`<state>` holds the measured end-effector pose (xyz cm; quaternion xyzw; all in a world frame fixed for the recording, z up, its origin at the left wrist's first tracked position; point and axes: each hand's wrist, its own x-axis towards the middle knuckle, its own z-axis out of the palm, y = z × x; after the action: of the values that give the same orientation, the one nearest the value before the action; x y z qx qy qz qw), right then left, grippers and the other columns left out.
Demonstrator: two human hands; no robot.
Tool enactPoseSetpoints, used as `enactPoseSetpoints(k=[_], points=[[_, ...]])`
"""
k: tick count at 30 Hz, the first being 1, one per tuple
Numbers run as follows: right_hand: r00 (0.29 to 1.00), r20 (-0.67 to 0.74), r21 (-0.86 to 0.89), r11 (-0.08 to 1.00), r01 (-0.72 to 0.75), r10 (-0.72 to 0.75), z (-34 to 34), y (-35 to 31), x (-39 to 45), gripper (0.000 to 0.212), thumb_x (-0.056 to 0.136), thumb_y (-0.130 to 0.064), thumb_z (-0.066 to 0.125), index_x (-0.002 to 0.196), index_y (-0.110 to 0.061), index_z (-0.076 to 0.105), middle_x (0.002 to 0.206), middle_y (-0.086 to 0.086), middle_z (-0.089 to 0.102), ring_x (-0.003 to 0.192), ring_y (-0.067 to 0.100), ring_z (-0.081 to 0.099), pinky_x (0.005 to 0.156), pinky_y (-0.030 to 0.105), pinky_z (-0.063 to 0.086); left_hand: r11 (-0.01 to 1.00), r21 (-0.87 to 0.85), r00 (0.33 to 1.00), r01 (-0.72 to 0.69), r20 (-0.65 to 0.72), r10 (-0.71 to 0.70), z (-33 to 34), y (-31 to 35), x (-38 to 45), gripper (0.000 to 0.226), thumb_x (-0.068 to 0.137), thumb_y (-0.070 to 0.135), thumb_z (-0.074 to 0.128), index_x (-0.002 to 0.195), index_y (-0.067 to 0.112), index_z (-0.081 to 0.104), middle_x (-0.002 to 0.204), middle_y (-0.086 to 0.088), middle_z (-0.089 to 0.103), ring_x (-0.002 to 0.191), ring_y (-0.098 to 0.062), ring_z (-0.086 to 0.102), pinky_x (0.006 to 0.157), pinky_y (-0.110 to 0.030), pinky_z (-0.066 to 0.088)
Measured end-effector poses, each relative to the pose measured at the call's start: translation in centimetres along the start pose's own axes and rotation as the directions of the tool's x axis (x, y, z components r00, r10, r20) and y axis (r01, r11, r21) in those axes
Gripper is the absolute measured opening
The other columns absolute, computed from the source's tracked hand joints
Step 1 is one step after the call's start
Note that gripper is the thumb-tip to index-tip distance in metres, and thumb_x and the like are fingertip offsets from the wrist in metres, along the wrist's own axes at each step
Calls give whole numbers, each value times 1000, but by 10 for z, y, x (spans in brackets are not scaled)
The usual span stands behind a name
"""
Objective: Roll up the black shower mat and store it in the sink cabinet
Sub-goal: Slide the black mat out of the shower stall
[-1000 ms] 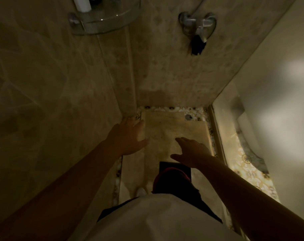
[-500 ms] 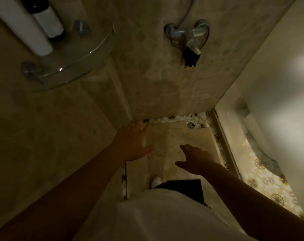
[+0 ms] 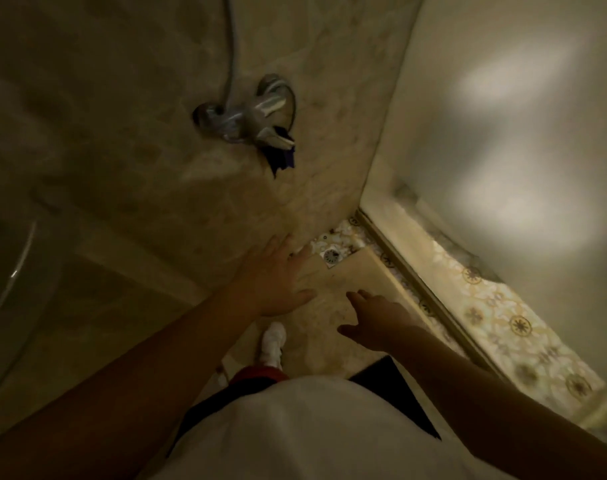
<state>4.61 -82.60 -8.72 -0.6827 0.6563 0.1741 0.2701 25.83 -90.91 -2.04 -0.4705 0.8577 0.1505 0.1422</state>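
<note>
The person stands inside the dim shower stall, both arms stretched forward and down. The left hand (image 3: 272, 277) is spread flat, fingers apart, holding nothing, out over the beige floor slab (image 3: 361, 271) near the tiled wall. The right hand (image 3: 375, 318) is open too, fingers loosely extended and empty. The black shower mat (image 3: 395, 389) lies on the floor close to the person's body, only a dark corner showing beneath the right forearm. A white-socked foot (image 3: 272, 342) stands beside it.
</note>
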Motion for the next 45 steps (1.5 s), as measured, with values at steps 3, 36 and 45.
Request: enactPoseSetpoints(k=[3, 36, 45], points=[[992, -21, 80, 989, -125, 127, -1, 5, 14, 87, 79, -72, 49, 148, -27, 22, 152, 2, 34, 127, 27, 45, 94, 44, 45, 980, 110, 986, -164, 44, 160, -15, -4, 52, 91, 78, 79, 25, 151, 32, -2, 162, -7, -2, 147, -30, -2, 114, -60, 9], [444, 340, 693, 98, -714, 829, 64, 91, -86, 71, 85, -63, 47, 139, -18, 35, 138, 8, 46, 114, 30, 51, 82, 42, 49, -19, 324, 166, -946, 533, 830, -18, 288, 246, 91, 81, 74, 35, 151, 31, -3, 162, -9, -8, 147, -31, -12, 115, -55, 2], [176, 607, 691, -406, -597, 775, 104, 61, -110, 77, 87, -62, 47, 147, -20, 23, 153, 9, 29, 127, 32, 42, 94, 47, 46, -488, 175, -234, -855, 709, 665, 23, 404, 208, 90, 80, 72, 36, 151, 31, 2, 162, -10, -1, 147, -31, -8, 114, -55, 4]])
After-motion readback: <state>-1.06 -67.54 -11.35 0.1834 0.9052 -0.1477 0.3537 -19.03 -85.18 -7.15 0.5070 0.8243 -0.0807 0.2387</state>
